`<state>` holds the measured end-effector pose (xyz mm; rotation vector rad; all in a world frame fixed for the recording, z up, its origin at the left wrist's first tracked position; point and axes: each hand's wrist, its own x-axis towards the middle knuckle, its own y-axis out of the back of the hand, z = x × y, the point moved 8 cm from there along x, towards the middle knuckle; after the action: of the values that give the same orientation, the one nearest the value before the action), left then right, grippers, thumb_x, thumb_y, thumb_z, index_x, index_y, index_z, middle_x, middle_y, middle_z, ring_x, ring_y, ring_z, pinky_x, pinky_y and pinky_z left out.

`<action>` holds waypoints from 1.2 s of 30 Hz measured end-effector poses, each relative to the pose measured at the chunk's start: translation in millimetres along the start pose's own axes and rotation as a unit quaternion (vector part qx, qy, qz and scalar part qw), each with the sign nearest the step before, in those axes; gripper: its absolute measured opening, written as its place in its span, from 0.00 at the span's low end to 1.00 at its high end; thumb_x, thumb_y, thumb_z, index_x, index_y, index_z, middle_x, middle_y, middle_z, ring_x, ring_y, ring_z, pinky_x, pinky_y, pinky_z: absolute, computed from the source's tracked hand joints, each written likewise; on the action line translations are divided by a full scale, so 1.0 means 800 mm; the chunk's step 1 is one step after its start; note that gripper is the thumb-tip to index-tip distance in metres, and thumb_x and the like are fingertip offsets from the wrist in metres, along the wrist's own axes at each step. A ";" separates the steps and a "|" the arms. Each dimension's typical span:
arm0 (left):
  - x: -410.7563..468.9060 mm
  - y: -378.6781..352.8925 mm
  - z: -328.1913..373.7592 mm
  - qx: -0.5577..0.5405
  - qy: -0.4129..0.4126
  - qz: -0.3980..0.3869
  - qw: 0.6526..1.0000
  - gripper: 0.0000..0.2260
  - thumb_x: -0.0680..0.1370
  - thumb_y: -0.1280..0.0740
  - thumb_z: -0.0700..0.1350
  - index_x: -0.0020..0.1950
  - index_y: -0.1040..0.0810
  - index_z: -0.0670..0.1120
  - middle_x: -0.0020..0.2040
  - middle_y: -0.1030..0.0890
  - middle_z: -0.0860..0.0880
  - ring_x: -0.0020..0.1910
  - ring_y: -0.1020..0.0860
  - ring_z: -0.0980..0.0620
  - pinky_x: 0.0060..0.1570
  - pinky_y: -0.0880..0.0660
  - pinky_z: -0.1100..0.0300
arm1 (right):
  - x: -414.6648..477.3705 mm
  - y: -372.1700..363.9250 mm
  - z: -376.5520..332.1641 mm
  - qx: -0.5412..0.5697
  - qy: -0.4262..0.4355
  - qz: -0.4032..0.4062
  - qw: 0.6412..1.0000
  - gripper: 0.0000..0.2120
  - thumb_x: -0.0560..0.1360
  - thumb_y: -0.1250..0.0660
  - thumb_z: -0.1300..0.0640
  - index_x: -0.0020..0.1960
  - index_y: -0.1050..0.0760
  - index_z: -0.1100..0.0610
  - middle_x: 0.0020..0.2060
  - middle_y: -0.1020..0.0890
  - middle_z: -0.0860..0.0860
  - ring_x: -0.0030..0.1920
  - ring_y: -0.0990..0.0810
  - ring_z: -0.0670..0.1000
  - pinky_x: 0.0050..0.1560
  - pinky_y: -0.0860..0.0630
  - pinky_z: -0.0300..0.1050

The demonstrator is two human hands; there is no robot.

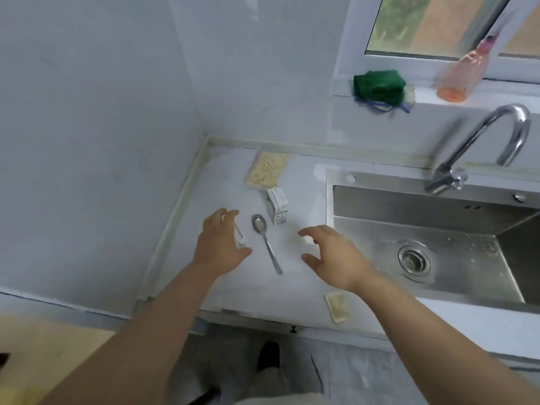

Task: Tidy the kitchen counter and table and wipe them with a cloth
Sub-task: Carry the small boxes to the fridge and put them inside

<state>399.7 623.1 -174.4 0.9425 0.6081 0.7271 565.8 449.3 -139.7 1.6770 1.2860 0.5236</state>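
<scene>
Left hand [219, 244] is cupping a clear item [239, 239] on the counter [222, 182], grip unclear. Right hand [330, 252] is hovering open, right of the spoon [266, 242]. Risk: a hasty reach is likely tipping the upright carton [277, 204] just beyond.

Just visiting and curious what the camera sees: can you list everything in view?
counter: one, pale grey, in the wall corner
sink: one, steel, right side
tap: one, chrome, behind sink
spoon: one, silver, mid-counter
carton: one, white, behind the spoon
grain packet: one, beige, near back wall
flat packet: one, beige, counter's front edge
cloth bundle: one, green, windowsill
bottle: one, pink, windowsill
clear item: one, blurred, left of spoon
white scrap: one, right of spoon
left hand: one, fingers spread over clear item
right hand: one, fingers loosely curled, holding nothing
</scene>
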 end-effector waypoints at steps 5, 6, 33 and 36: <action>0.040 -0.034 -0.027 0.000 0.041 -0.088 0.995 0.49 0.67 0.21 0.56 0.80 0.46 0.50 0.78 0.43 0.47 0.76 0.45 0.46 0.72 0.38 0.48 | 0.054 -0.001 0.006 0.020 -0.019 0.001 1.000 0.26 0.78 0.31 0.54 0.74 0.33 0.49 0.69 0.29 0.49 0.60 0.23 0.50 0.59 0.28 0.41; 0.043 -0.038 -0.029 -0.004 0.045 -0.094 0.995 0.49 0.67 0.21 0.55 0.80 0.46 0.50 0.77 0.42 0.47 0.76 0.43 0.45 0.71 0.37 0.48 | 0.062 -0.001 0.009 0.020 -0.025 -0.001 1.000 0.26 0.78 0.31 0.55 0.74 0.33 0.49 0.69 0.30 0.49 0.59 0.23 0.51 0.59 0.27 0.44; 0.038 0.022 -0.027 -0.128 0.059 0.018 0.990 0.37 0.61 0.18 0.57 0.61 0.36 0.60 0.54 0.24 0.55 0.50 0.23 0.54 0.50 0.22 0.51 | 0.240 -0.045 0.027 -0.090 0.011 -0.087 0.992 0.52 0.68 0.28 0.66 0.81 0.53 0.45 0.81 0.49 0.52 0.74 0.37 0.63 0.67 0.30 0.62; 0.040 0.024 -0.024 -0.129 0.054 0.012 0.990 0.36 0.60 0.19 0.57 0.60 0.36 0.61 0.53 0.24 0.56 0.49 0.23 0.55 0.49 0.22 0.51 | 0.260 -0.052 0.025 -0.131 0.029 -0.109 0.985 0.45 0.68 0.27 0.62 0.78 0.46 0.47 0.78 0.41 0.51 0.70 0.33 0.62 0.63 0.27 0.60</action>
<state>400.0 664.6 -171.3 0.6757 0.5830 0.8610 634.7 631.5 -225.5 1.2966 1.3592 0.5854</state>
